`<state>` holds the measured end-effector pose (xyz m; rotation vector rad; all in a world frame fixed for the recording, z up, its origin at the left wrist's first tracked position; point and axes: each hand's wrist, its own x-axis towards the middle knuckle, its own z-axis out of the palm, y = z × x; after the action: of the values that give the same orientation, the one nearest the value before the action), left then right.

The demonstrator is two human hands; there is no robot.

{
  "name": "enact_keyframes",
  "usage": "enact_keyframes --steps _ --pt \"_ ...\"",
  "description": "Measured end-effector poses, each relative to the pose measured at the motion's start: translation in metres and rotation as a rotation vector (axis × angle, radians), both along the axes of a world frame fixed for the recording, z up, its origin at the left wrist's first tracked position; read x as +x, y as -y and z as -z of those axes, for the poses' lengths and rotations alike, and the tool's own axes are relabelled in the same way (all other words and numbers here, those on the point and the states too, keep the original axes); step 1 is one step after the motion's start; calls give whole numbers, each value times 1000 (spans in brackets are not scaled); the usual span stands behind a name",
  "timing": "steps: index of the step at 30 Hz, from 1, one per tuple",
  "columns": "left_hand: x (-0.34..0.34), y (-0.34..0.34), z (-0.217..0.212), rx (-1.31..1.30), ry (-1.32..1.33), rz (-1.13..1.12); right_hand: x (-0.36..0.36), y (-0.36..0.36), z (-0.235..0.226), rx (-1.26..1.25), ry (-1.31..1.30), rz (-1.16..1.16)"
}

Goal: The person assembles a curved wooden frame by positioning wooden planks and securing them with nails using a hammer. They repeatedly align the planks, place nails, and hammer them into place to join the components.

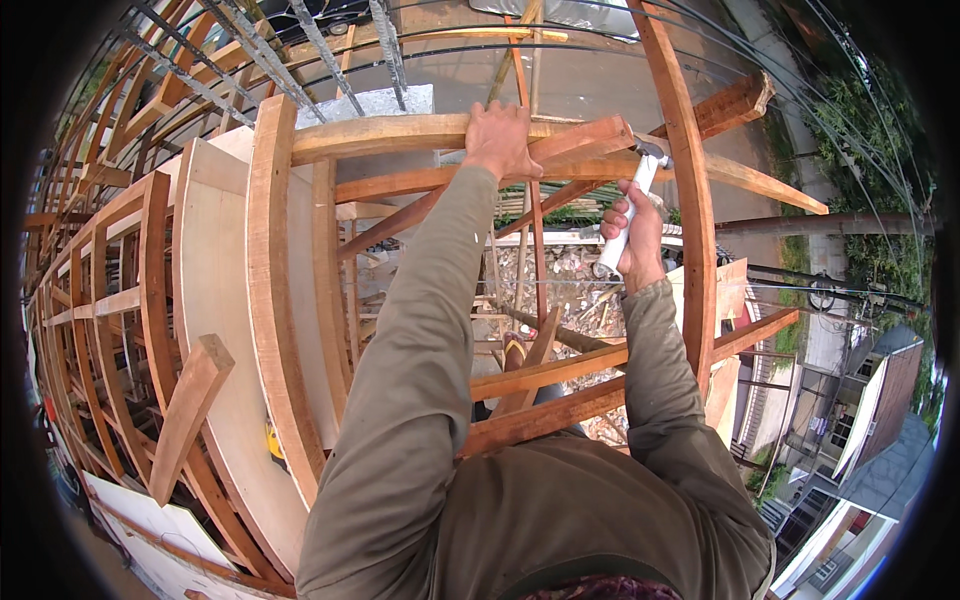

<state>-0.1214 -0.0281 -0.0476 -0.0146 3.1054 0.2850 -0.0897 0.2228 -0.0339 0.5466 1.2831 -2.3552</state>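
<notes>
My left hand [498, 140] rests over a horizontal wooden beam [390, 135], its fingers curled over the far edge and the thumb pointing right. Beside that thumb, a shorter reddish wood piece [590, 138] slants along the beam, its cut end facing right. In my right hand [638, 235] is a hammer [645, 180] with a white handle, gripped with the fingers wrapped around it. The hammer's dark head is up by the end of the reddish piece, close to an upright post [685, 190]; whether it touches either one I cannot tell.
Two lower beams [545, 372] cross before my body. Plywood formwork [225, 290] and a loose-looking wood block [190, 420] are at left. Steel rebars [345, 55] rise at far left. Rubble [570, 280] lies far below, and cables [840, 285] run at right.
</notes>
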Motion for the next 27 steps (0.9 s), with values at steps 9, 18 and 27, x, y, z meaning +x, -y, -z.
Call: enact_keyframes --steps 9,18,27 --pt "2 19 21 29 -113 73 12 22 -11 -92 30 -117" --pt "21 32 9 21 -85 -43 25 49 -35 77 -65 -117" --pt "21 21 13 66 -59 -189 -39 16 -6 667 -600 -34"
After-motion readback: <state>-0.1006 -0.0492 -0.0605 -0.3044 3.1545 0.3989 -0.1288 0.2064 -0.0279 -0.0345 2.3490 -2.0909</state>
